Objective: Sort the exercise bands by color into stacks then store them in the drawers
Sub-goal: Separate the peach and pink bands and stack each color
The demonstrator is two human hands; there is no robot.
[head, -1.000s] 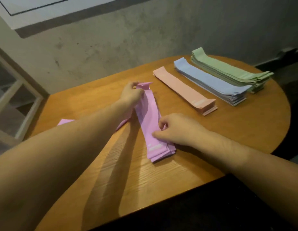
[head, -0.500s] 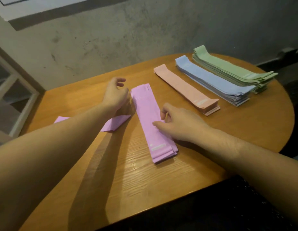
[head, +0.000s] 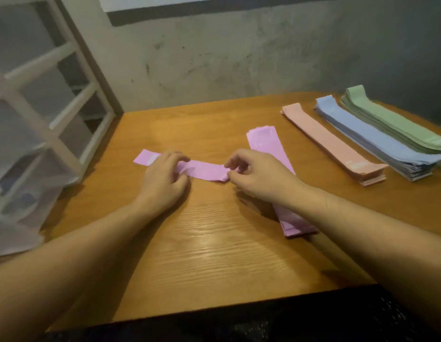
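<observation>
We pinch loose pink band (head: pixel 204 170) w/ both hands: left hand (head: pixel 165 178) mid-band, right hand (head: pixel 254 176) at its end, beside pink stack (head: pixel 264 139).

Hands (head: pixel 197 172) on pink band (head: pixel 206 169) (loose one)

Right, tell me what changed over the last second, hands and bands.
Both hands left the pink stack: the left hand let go of its far end, and the right hand came off its near part. They now pinch the loose pink band lying crosswise to the left. The peach stack, blue stack and green stack stayed put.
</observation>
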